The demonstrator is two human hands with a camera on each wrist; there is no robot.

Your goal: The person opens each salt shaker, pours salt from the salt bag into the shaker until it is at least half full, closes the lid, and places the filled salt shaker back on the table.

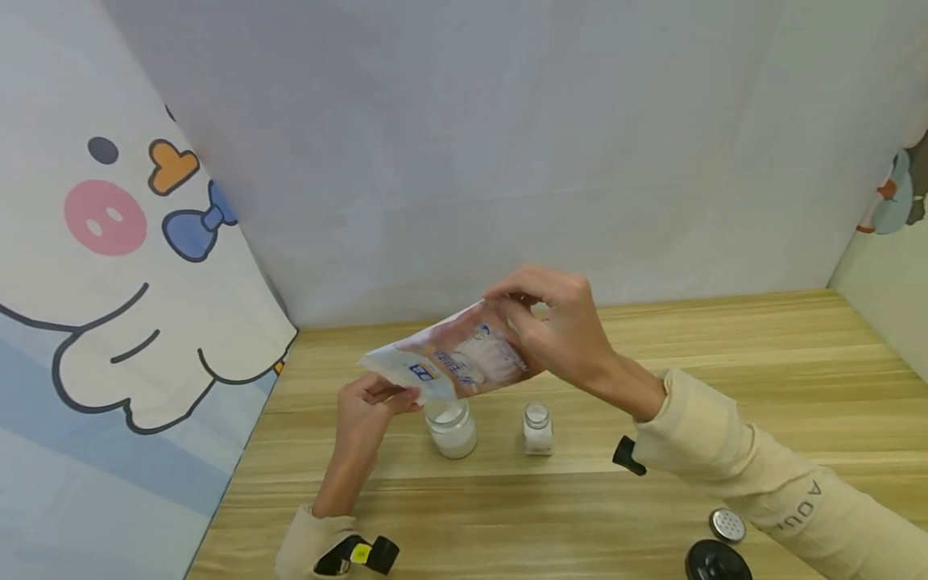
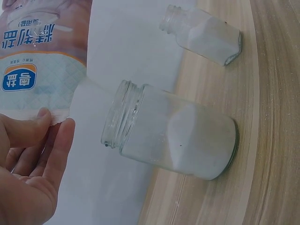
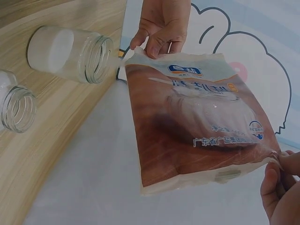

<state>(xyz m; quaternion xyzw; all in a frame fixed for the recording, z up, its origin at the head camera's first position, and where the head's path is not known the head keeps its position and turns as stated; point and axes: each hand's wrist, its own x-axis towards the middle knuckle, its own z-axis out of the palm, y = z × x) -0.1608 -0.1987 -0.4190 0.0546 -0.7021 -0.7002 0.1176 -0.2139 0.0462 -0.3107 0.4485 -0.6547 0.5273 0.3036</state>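
Observation:
A printed salt bag (image 1: 464, 354) is held tilted between both hands, its lower left end above a wide glass jar (image 1: 453, 435). My left hand (image 1: 366, 411) pinches the bag's lower edge between thumb and fingers. Up at the opposite end, my right hand (image 1: 561, 322) pinches a corner. White grains partly fill the wide jar, whose mouth is uncovered. In the left wrist view, a faint whitish streak runs from the bag's corner toward the jar mouth. Beside it stands a smaller glass bottle (image 1: 537, 431), also uncapped, with white contents (image 2: 213, 37).
A perforated metal shaker cap (image 1: 727, 525) and a round black lid (image 1: 718, 561) lie at the lower right of the wooden table (image 1: 507, 515), near the right sleeve. Behind the table hangs a pale cloth (image 1: 536, 161); a cartoon-printed cloth (image 1: 109, 306) borders the left.

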